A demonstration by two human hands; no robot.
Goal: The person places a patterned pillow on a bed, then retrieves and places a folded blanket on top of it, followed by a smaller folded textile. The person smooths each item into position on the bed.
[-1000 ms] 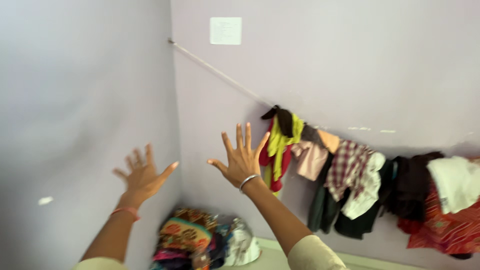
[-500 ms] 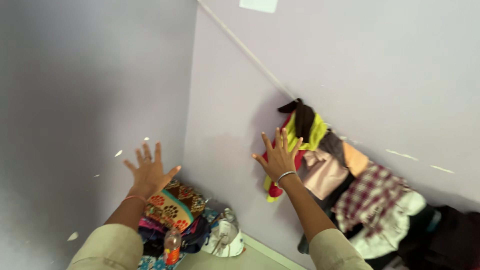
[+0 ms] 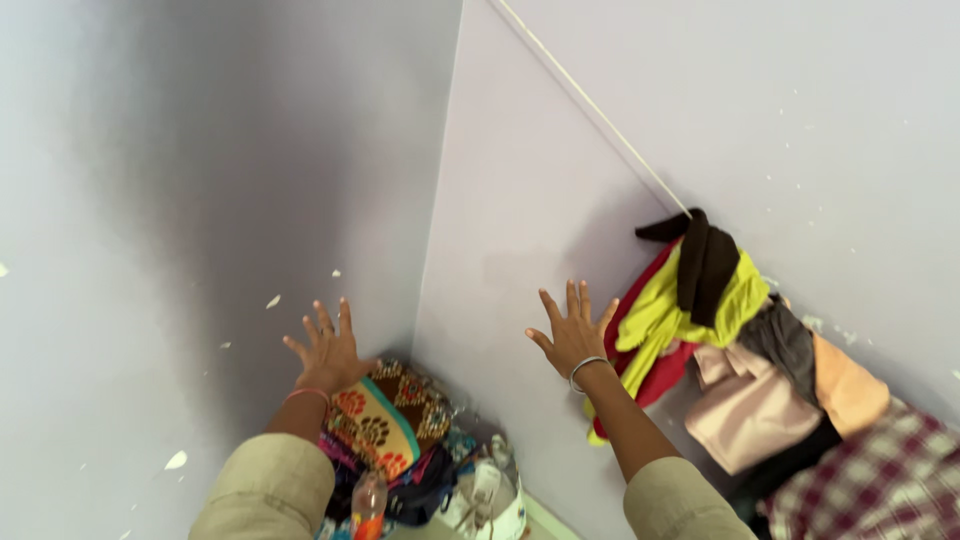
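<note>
My left hand (image 3: 327, 350) is raised with fingers spread and holds nothing; a thin red band circles its wrist. It hovers above a patterned folded cloth (image 3: 385, 415) in the room's corner. My right hand (image 3: 572, 335) is also raised and spread, empty, with a silver bangle on the wrist. It is just left of a yellow and red garment (image 3: 668, 315) that hangs from a white clothesline (image 3: 590, 105) on the lilac wall. A dark cloth (image 3: 705, 255) lies draped over the yellow one.
Further clothes hang along the line to the right: a pink one (image 3: 745, 410), an orange one (image 3: 850, 385), a plaid one (image 3: 870, 485). Below in the corner stand a bottle with orange liquid (image 3: 367, 503) and a white bag (image 3: 490, 495). Two walls meet at the corner (image 3: 440, 200).
The view has swung left and down toward the corner. Both hands stay spread and have sunk lower in the picture; the hanging clothes have shifted to the right.
</note>
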